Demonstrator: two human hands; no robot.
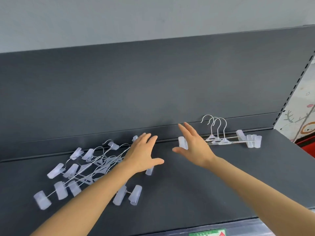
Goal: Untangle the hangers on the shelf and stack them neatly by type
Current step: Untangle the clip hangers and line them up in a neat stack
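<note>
A tangled heap of clip hangers (88, 169), thin metal wire with translucent plastic clips, lies on the left of the dark grey shelf (187, 181). My left hand (144, 150) hovers flat over the heap's right end, fingers spread, holding nothing. To the right, three matching clip hangers (219, 139) lie stacked together, hooks against the back panel. My right hand (192, 143) is open just left of that stack, partly covering its left-end clip (182, 142). Whether the fingers touch that clip I cannot tell.
The shelf's dark back panel (153, 86) rises behind both groups. A slotted upright (296, 82) bounds the shelf at right, with a patterned wall and a red object beyond. A label strip (208, 233) runs along the front edge.
</note>
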